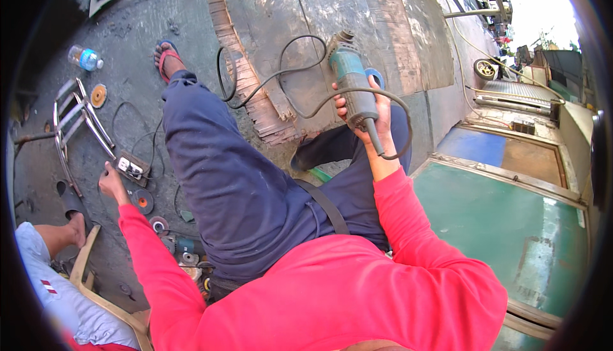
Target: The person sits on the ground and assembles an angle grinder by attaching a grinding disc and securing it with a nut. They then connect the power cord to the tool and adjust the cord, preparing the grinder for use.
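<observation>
An angle grinder [352, 89] with a teal-green body and a grey handle is held up in front of the seated person, above the right knee, its head end pointing away toward the worn wooden panel [306, 64] on the ground. It is gripped about its grey rear body by the right hand [364, 105], whose fingers are wrapped closed round it, the thumb side toward the person; the right forearm, in a red sleeve, is raised from the elbow and bent upward toward the tool. The grinder's black cable [281, 73] is seen looping away from the handle, curling over the panel and back past the wrist. The left arm is stretched out and down to the person's left, nearly straight, and the left hand [112, 182] is set at a white power socket block [132, 168] lying on the dark concrete ground [140, 25]; the fingers touch the near end of the block, but it cannot be told how far the hand is closed. Round grinding discs [143, 201] lie just beside that hand, and a bent chrome tube frame [80, 118] lies near. Further off a plastic water bottle [85, 58] is lying. Another person's bare foot [71, 226] is seen at the lower left.
</observation>
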